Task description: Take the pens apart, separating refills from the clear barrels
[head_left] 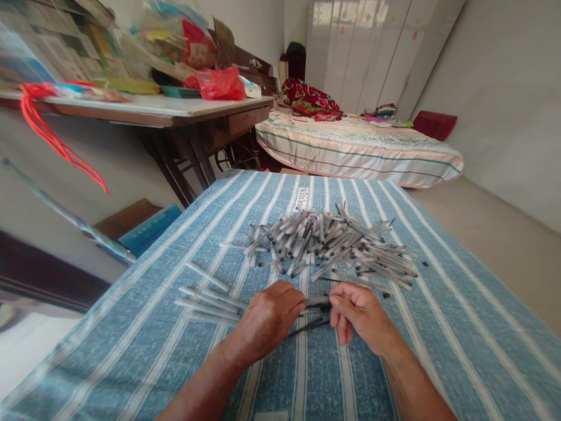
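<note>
Left hand (274, 318) partly hides the held pen (316, 300).

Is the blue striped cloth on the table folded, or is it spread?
Spread: the cloth lies open under the pile of pens, stripes showing around it.

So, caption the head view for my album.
Left hand and right hand at one pen, a heap of pens beyond on striped cloth.

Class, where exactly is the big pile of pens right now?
In the head view, the pile of pens lies mid-picture on the striped cloth, just beyond the left hand and right hand, with loose pens nearer, to its left.
</note>
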`<state>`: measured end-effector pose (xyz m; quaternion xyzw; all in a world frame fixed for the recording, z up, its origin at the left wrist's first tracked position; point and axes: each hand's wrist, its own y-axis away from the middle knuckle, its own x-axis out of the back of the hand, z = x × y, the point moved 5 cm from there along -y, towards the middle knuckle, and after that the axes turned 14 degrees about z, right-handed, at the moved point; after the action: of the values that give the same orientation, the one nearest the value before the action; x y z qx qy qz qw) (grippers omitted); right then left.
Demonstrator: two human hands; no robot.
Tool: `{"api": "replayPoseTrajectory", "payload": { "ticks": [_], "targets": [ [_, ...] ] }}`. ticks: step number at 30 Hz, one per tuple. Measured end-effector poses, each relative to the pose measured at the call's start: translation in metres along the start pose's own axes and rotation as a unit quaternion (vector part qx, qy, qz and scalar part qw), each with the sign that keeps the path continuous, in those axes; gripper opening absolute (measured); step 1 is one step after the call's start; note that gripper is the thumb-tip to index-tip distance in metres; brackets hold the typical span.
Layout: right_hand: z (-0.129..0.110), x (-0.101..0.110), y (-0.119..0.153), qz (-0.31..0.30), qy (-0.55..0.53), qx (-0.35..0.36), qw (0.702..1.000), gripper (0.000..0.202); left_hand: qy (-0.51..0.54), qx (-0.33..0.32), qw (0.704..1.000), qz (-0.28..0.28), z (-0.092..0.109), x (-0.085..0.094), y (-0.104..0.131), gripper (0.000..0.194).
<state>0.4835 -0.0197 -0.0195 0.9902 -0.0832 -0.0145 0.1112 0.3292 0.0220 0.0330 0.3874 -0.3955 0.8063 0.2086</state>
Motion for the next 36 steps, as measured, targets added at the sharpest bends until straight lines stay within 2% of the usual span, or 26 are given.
{"api": "replayPoseTrajectory", "payload": {
  "ticks": [3, 7, 10, 13, 17, 20, 23, 27, 36],
  "targets": [
    [0.0002, -0.0011, 0.0009, -0.017, -0.011, -0.012, 1.000, 0.044, 0.000, -0.001, 1.000, 0.007, 0.0005, 0.0001, 0.0000, 0.024],
    [0.0021, 0.0005, -0.0004, 0.005, 0.004, -0.011, 1.000, 0.036, -0.004, -0.002, 1.000, -0.005, 0.0017, -0.0012, 0.0001, 0.023],
    [0.0022, 0.0006, -0.0005, -0.007, -0.009, -0.011, 1.000, 0.034, -0.006, 0.001, 1.000, -0.015, 0.0014, -0.0023, 0.0000, 0.023],
    [0.0036, 0.0006, -0.0006, -0.013, -0.003, -0.024, 1.000, 0.044, -0.005, 0.003, 1.000, -0.009, 0.0004, -0.0021, -0.0009, 0.023],
    [0.0048, 0.0025, -0.0019, 0.009, 0.027, -0.021, 0.999, 0.041, -0.002, -0.001, 1.000, -0.003, 0.0007, -0.0018, -0.0019, 0.023],
    [0.0022, 0.0025, -0.0012, -0.009, 0.000, -0.014, 1.000, 0.035, 0.000, 0.005, 1.000, -0.010, 0.0006, -0.0024, -0.0016, 0.024],
    [0.0019, 0.0011, -0.0002, -0.021, -0.004, -0.025, 0.999, 0.043, 0.000, 0.014, 1.000, -0.014, -0.0001, -0.0028, -0.0008, 0.023],
    [0.0037, 0.0002, -0.0010, 0.005, 0.022, -0.023, 0.999, 0.037, -0.002, 0.015, 1.000, -0.019, -0.0005, -0.0036, -0.0002, 0.022],
    [-0.0013, 0.0071, -0.0009, -0.003, -0.027, -0.014, 1.000, 0.027, -0.004, 0.025, 0.999, -0.020, -0.0034, -0.0022, -0.0004, 0.023]
  ]
}}
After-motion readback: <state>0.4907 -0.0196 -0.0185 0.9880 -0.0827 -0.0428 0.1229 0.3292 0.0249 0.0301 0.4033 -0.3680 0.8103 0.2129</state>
